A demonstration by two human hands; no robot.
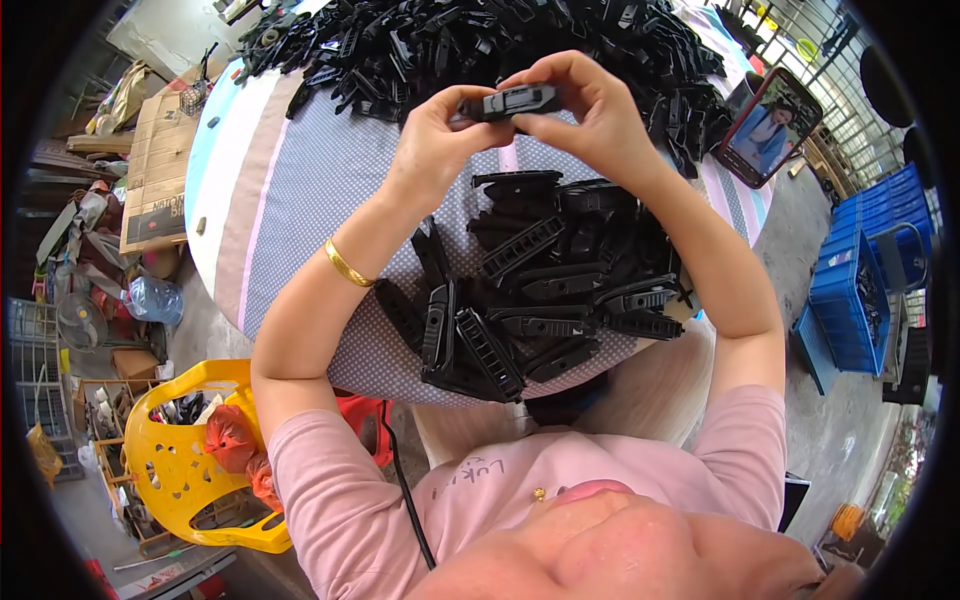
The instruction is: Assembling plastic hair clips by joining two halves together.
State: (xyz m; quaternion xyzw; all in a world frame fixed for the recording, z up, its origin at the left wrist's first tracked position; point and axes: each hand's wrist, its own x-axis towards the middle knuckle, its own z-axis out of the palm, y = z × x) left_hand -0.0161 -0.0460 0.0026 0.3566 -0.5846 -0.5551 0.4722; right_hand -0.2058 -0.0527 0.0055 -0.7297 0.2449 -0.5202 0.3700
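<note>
Both of my hands hold one black plastic part (514, 103) above the middle of the table, in front of the large heap. My left hand (440, 135) grips its left end between thumb and fingers. At the right end, my right hand (590, 112) pinches it, thumb below and fingers curled above. The part is long and narrow with a grey, slotted face; its exact kind I cannot make out. Between my forearms lies a smaller pile of long black ribbed plastic parts (540, 290), close to the table's near edge. A gold bangle circles my left forearm.
A large heap of black parts (420, 50) covers the far side of the cloth-covered table (300, 180). A phone (770, 128) stands upright at the right. Blue crates (850, 290) stand on the floor at right, a yellow chair (165, 450) at left with red bags on it.
</note>
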